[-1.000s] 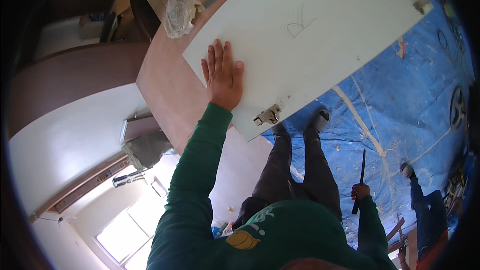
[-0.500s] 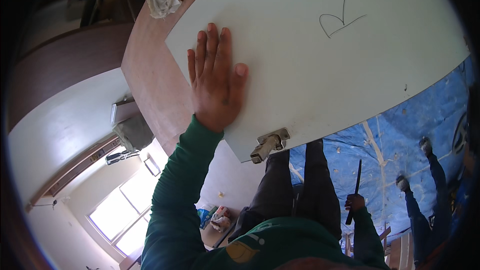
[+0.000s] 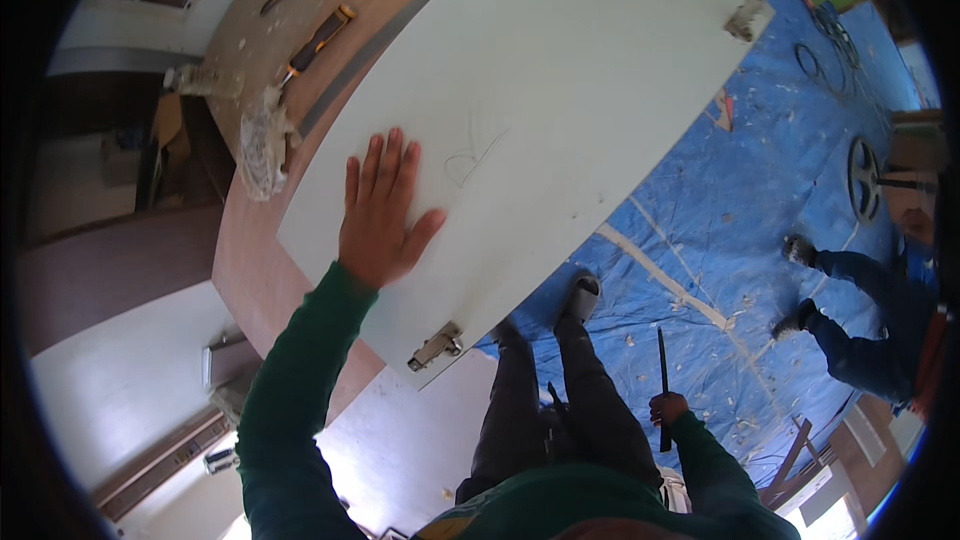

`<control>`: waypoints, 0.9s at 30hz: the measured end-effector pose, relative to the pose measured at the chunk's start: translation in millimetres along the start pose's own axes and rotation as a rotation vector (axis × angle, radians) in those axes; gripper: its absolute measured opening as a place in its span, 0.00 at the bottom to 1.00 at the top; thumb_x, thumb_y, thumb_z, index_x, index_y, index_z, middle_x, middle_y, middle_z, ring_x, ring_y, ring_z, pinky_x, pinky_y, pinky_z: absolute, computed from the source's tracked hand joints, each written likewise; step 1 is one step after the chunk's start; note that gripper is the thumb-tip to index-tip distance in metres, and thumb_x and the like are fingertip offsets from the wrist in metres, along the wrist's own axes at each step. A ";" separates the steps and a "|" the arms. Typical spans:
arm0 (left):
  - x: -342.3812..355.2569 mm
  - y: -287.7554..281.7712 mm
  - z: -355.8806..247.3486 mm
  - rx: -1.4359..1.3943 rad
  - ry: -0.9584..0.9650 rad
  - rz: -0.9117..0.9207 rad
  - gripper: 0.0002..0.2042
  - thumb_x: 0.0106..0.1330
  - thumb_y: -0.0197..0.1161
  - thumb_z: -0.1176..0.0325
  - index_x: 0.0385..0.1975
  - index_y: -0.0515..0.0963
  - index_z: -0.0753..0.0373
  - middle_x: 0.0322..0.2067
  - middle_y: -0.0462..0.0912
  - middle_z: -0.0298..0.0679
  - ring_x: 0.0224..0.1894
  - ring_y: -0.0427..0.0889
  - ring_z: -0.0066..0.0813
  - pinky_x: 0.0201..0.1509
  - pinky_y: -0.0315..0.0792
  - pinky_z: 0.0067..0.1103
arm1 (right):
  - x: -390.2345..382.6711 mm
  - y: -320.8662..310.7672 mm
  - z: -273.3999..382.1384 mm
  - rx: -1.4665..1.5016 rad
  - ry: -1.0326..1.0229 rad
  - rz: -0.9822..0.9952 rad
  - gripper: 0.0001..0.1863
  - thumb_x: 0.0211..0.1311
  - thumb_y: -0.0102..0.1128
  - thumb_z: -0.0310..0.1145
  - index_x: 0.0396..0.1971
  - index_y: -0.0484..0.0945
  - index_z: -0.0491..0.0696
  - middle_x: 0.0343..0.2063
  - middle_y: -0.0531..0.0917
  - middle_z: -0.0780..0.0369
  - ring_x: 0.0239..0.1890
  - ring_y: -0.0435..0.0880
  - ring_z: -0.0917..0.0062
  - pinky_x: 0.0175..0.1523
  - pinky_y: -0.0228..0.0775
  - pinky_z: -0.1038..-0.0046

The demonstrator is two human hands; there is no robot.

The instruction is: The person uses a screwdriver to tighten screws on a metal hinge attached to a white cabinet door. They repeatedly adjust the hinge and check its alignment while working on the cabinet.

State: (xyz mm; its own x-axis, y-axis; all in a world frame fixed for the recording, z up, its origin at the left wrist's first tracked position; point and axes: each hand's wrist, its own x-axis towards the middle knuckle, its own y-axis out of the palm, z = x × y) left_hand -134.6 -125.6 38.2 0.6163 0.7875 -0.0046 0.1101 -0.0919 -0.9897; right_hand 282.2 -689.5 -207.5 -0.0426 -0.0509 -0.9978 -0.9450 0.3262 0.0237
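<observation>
My left hand (image 3: 385, 205) lies flat on a large pale board (image 3: 580, 70), fingers apart, near its left edge. A hand-drawn mark (image 3: 470, 160) is on the board beside my fingertips. A metal hinge (image 3: 435, 345) is fixed at the board's lower corner, another (image 3: 744, 17) at its upper right corner. The board rests on a pinkish wooden surface (image 3: 260, 290). Low at my right side, my right hand (image 3: 668, 406) grips a long, narrow dark strip (image 3: 663, 360), held upright in the picture beside my leg.
Two orange-and-black tools (image 3: 318, 40) and crumpled plastic (image 3: 262, 145) lie along the wood at upper left. A blue sheet (image 3: 690, 230) covers the floor, with coiled cables (image 3: 830, 50) and a spoked wheel (image 3: 862, 180). A co-worker's legs (image 3: 850, 340) show at the right.
My view has swung, so the board now sits farther left and the orange-and-black tools show more fully. My left hand still rests flat on the board; my right still holds the strip.
</observation>
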 end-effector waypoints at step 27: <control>254.2 41.9 -198.0 -0.195 0.699 0.137 0.30 0.74 0.58 0.60 0.74 0.61 0.61 0.75 0.61 0.49 0.78 0.56 0.45 0.81 0.49 0.39 | -18.6 17.9 -110.1 0.279 -0.063 -0.095 0.06 0.62 0.64 0.28 0.32 0.80 0.41 0.18 0.78 0.58 0.15 0.79 0.68 0.19 0.73 0.64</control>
State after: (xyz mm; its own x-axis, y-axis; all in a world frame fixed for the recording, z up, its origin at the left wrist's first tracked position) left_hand 181.0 -49.9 23.9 0.9802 0.1955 0.0304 0.0929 -0.3191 -0.9431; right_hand 230.4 -786.7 -181.7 0.0700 -0.0375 -0.9968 -0.8176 0.5703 -0.0789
